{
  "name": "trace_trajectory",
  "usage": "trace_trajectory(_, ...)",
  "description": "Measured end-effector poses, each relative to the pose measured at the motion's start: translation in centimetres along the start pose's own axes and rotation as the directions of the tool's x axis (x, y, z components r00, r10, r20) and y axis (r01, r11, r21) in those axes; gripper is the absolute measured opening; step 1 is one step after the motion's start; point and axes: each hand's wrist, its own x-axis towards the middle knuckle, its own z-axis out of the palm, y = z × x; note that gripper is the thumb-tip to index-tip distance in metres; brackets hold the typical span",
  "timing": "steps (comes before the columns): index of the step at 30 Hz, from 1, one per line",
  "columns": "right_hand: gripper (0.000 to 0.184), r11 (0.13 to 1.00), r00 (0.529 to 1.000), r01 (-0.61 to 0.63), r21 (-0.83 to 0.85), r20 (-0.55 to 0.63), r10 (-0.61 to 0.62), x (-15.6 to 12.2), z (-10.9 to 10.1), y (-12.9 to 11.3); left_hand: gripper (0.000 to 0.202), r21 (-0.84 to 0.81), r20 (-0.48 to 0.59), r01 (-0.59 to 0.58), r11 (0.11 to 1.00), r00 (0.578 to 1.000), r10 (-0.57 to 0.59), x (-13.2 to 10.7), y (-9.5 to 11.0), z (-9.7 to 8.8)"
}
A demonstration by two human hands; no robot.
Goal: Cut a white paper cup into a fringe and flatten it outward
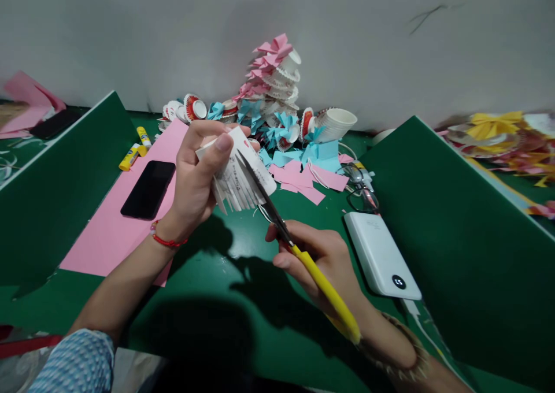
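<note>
Left hand (195,167): gripping a white paper piece (232,179), thumb on the printed face, other fingers around behind. The paper piece is held up above the green tabletop (203,266); its lower edge is slit into narrow strips. Red bracelet (169,243) on that wrist, blue patterned sleeve (78,364) farther down the arm.

Right hand (321,260): closed around the scissors (299,251), yellow handle running back under the palm toward the wrist. Dark blades overlap the paper piece, tip up on its printed face; cannot tell whether one blade passes behind it.

Left of the paper piece: black phone (148,189) lying on a large pink sheet (104,237); two yellow glue sticks (130,157) just beyond the phone. Behind the paper piece: tall stack of fringed white cups (284,84) with folded pink paper up one side, blue folded paper (284,127) lower down. Right of the paper piece: loose pink scraps (299,182), then glasses (363,199). Right of it and nearer the person: white power bank (381,254), cable (427,335) plugged into its near end. Green partitions (468,254) stand well out on both sides of the paper piece.
</note>
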Motion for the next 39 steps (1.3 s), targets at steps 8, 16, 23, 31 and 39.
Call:
trace_trajectory(8, 0.045, 0.998, 1.000, 0.013, -0.055, -0.012, -0.014, -0.08, 0.03, 0.11, 0.019, -0.043, 0.039, -0.028, 0.999, 0.999, 0.030, 0.06, 0.11, -0.06)
trace_trajectory(16, 0.042, 0.997, 1.000, 0.023, -0.069, -0.016, -0.024, -0.09, 0.06, -0.02, 0.019, -0.020, 0.026, -0.006, 1.000, 1.000, 0.006, 0.09, 0.00, -0.04)
trace_trajectory(23, 0.036, 0.995, 0.997, 0.071, -0.072, -0.031, -0.074, -0.25, 0.17, 0.25, 0.015, -0.026, 0.031, -0.007, 1.000, 0.999, 0.007, 0.02, 0.06, 0.03)
trace_trajectory(31, 0.034, 0.995, 0.997, 0.073, -0.071, -0.031, -0.076, -0.41, 0.19, 0.31, 0.014, -0.035, 0.046, -0.022, 0.999, 0.999, 0.023, 0.04, 0.07, 0.04)
trace_trajectory(39, 0.037, 0.997, 0.998, 0.053, -0.055, -0.034, -0.055, -0.25, 0.41, 0.54, 0.015, -0.036, 0.017, -0.036, 0.999, 0.999, 0.036, 0.01, 0.19, -0.06)
